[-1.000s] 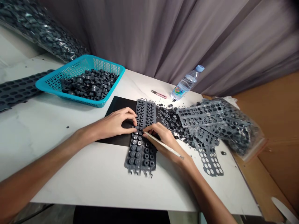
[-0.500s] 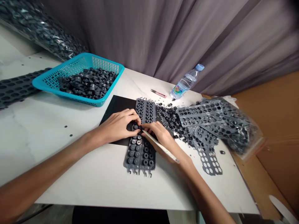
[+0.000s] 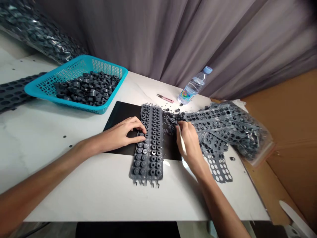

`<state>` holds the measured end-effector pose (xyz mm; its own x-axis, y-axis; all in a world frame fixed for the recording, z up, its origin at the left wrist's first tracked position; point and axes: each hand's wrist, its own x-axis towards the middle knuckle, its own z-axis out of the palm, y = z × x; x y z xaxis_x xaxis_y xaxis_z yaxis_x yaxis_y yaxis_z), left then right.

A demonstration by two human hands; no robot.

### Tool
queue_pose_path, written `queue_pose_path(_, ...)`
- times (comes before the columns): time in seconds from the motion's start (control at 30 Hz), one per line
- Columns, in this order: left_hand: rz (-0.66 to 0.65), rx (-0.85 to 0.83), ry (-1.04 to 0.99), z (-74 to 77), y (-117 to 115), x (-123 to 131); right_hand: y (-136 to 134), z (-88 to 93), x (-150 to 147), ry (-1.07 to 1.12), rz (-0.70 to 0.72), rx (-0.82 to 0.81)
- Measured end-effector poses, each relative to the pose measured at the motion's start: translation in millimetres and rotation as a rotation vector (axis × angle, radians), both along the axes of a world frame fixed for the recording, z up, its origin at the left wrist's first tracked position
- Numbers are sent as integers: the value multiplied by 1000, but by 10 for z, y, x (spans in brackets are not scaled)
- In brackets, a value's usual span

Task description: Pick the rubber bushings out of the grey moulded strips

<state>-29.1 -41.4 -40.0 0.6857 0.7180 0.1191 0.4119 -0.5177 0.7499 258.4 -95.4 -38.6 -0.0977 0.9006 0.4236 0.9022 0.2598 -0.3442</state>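
Note:
A long grey moulded strip full of small round parts lies on a black mat in the middle of the white table. My left hand rests on the strip's left edge, fingers curled and pressing down on it. My right hand is closed round a thin pale stick. Its fingertips reach into the pile of loose small grey rings just right of the strip.
A turquoise basket of dark rings stands at the back left. Emptied perforated grey strips and a plastic bag are heaped on the right. A water bottle and small pink snips lie near the curtain. A brown board borders the table's right edge.
My right hand has left the strip and moved right to the pile of loose rings, carrying the stick. My left hand has stayed on the strip.

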Motion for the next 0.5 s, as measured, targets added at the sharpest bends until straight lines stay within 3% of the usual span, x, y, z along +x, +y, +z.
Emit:
queue_pose_path(0.1,-12,-74,-65,50,47,-70,29,-7,31,76,42,-37)
queue_pose_path(0.23,-49,-48,-21,54,100,-99,-24,44,-304,253,218,-185)
queue_pose_path(0.37,-48,-10,-16,-5,123,-78,-85,95,-543,132,456,-203)
queue_pose_path(0.5,-37,2,-20,-48,135,-80,-70,106,-526,69,511,-201)
